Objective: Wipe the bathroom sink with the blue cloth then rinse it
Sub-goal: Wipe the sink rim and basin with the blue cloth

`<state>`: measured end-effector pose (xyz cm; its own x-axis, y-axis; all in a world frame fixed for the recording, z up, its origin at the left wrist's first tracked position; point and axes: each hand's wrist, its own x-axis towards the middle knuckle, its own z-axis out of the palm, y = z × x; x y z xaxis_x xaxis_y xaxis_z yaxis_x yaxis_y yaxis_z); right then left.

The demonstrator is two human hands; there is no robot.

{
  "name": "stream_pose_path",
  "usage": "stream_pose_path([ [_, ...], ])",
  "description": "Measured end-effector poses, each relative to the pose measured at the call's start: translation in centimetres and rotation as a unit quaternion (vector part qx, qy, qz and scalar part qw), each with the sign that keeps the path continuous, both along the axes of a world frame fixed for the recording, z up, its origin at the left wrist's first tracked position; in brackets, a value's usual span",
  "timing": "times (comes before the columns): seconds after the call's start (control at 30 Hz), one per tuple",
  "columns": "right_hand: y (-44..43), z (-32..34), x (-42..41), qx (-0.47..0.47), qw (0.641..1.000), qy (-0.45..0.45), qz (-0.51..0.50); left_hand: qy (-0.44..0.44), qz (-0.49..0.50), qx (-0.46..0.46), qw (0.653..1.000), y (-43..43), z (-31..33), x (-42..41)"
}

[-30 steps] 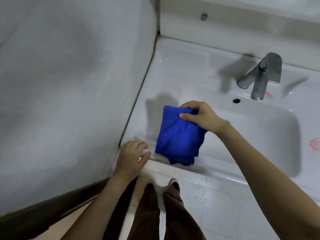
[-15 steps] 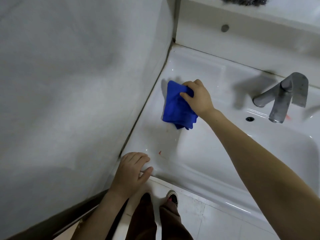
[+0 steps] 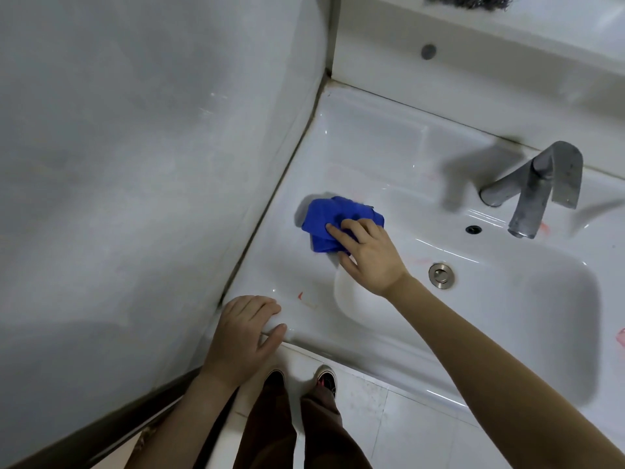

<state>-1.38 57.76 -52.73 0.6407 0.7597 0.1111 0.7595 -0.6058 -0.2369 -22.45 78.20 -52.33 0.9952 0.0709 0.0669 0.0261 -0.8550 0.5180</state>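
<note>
The blue cloth (image 3: 324, 225) lies bunched on the flat left ledge of the white sink (image 3: 368, 147), close to the wall. My right hand (image 3: 372, 258) presses down on it from the right, with fingers bent into the folds and the index finger stretched across it. My left hand (image 3: 243, 336) rests flat on the sink's front left corner, thumb along the rim, holding nothing. A small red mark (image 3: 300, 295) shows on the ledge between my hands.
A grey metal faucet (image 3: 531, 191) stands at the back right, above the overflow hole (image 3: 472, 229) and the drain plug (image 3: 441, 274). Red smears (image 3: 542, 228) lie by the spout. A grey wall (image 3: 135, 164) bounds the left side. My shoes (image 3: 324, 380) stand on white floor tiles.
My right hand carried the hanging cloth from the front of the basin to the left ledge and now presses it flat there. My left hand stayed on the front corner.
</note>
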Motion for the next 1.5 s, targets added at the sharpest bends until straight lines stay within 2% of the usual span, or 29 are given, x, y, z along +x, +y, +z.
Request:
stream_pose_path([
  [0.2, 1.3, 3.0, 2.3, 0.073, 0.996, -0.029, -0.044, 0.011, 0.005, 0.001, 1.000, 0.0, 0.2, 0.0],
  [0.4, 3.6, 2.1, 4.9, -0.066, 0.991, 0.092, -0.071, 0.009, 0.007, 0.009, 1.000, 0.0, 0.0, 0.0],
  [0.47, 3.7, 1.0, 4.0, -0.039, 0.987, 0.104, -0.115, 0.011, 0.002, 0.009, 1.000, 0.0, 0.1, 0.0],
  [0.53, 3.9, 0.3, 2.6, 0.051, 0.960, 0.156, -0.226, 0.009, 0.004, 0.010, 1.000, 0.0, 0.4, 0.2],
  [0.6, 4.4, 0.1, 1.1, 0.122, 0.914, 0.208, -0.326, -0.003, 0.021, 0.014, 1.000, 0.0, 0.9, 1.2],
  [0.67, 5.0, 0.1, -0.1, 0.130, 0.901, 0.197, -0.365, -0.011, 0.036, 0.029, 0.999, 0.4, 1.4, 3.1],
  [0.83, 6.2, 0.2, -2.2, 0.027, 0.937, 0.093, -0.337, 0.052, 0.045, 0.111, 0.991, 1.0, 0.9, 8.0],
  [0.93, 6.1, -0.4, -3.3, 0.057, 0.947, 0.072, -0.308, 0.075, 0.038, 0.164, 0.983, 1.0, 0.5, 8.5],
  [1.03, 5.8, -1.1, -3.6, 0.112, 0.944, 0.090, -0.297, 0.050, 0.057, 0.139, 0.987, 1.0, 0.0, 8.2],
  [1.13, 6.3, -1.6, 2.0, 0.138, 0.928, 0.092, -0.334, 0.036, 0.073, 0.117, 0.990, 1.0, -0.2, 8.1],
  [1.27, 7.5, -1.2, 10.5, 0.112, 0.918, 0.069, -0.375, 0.021, 0.074, 0.089, 0.993, 1.3, -0.5, 8.2],
  [1.37, 7.1, -1.5, 7.6, 0.100, 0.947, 0.055, -0.302, 0.022, 0.083, 0.079, 0.993, 1.2, -0.4, 8.3],
  [1.5, 4.3, -2.2, -0.5, 0.093, 0.989, 0.054, -0.105, 0.033, 0.085, 0.073, 0.993, 1.1, -0.1, 8.2],
])
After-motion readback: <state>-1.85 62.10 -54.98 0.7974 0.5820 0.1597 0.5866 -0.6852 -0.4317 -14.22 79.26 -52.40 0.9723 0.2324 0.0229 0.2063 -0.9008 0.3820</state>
